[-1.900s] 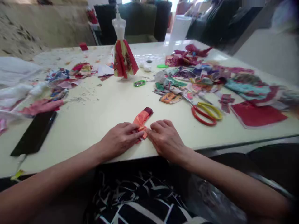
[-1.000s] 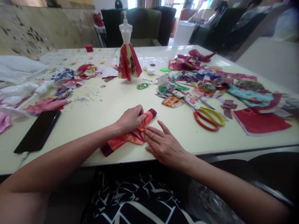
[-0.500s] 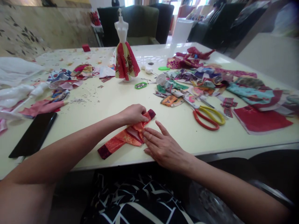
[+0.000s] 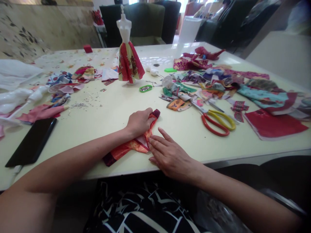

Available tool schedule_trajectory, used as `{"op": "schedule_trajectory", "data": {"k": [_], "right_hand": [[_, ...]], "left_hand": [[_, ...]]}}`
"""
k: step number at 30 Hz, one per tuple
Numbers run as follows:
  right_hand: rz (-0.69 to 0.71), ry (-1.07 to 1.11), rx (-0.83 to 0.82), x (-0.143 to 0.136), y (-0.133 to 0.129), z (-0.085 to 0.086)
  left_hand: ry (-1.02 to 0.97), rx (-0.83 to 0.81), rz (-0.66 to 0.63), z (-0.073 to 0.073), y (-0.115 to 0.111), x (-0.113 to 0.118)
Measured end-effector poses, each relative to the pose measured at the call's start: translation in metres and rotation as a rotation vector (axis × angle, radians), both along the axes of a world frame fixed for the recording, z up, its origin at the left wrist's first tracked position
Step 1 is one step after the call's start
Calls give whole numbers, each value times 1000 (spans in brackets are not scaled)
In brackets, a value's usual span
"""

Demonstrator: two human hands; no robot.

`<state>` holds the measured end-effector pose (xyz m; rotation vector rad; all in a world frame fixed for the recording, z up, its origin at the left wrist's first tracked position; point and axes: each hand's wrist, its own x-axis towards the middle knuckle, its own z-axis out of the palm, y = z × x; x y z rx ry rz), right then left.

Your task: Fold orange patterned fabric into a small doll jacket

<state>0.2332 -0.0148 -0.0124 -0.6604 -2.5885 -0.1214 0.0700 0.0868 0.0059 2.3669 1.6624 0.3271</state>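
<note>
A small orange doll's jacket (image 4: 138, 146) with dark maroon cuffs lies near the front edge of the table. Its sleeves stretch out to the lower left and upper right. My left hand (image 4: 140, 123) is curled over its upper part, fingers closed on the cloth by the right sleeve and hiding much of it. Flat on the table, my right hand (image 4: 171, 155) has its fingers stretched out, the tips resting on the jacket's right edge. Beyond the hands stands a white doll-size dress form (image 4: 124, 30) wearing a red and cream skirt (image 4: 131, 63).
Red and yellow handled scissors (image 4: 215, 121) lie right, beside fabric scraps (image 4: 199, 77) and a red cloth piece (image 4: 273, 124). A black phone (image 4: 31, 142) lies left, near more scraps (image 4: 41, 111). A green tray (image 4: 145, 88) of tiny shiny pieces sits mid-table.
My left hand has shifted slightly down and lies lower over the jacket, covering more of it. The right hand stays almost in place. The view has shifted a little.
</note>
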Motion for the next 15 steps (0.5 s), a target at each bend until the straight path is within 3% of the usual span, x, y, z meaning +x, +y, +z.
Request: {"op": "schedule_trajectory", "data": {"k": [6, 10, 15], "right_hand": [[-3, -4, -22, 0, 0, 4], [-3, 2, -33, 0, 0, 6], [3, 22, -73, 1, 1, 6]], "left_hand": [[-64, -29, 62, 0, 7, 1], [-178, -26, 0, -1, 10, -5], [-493, -308, -41, 6, 20, -11]]}}
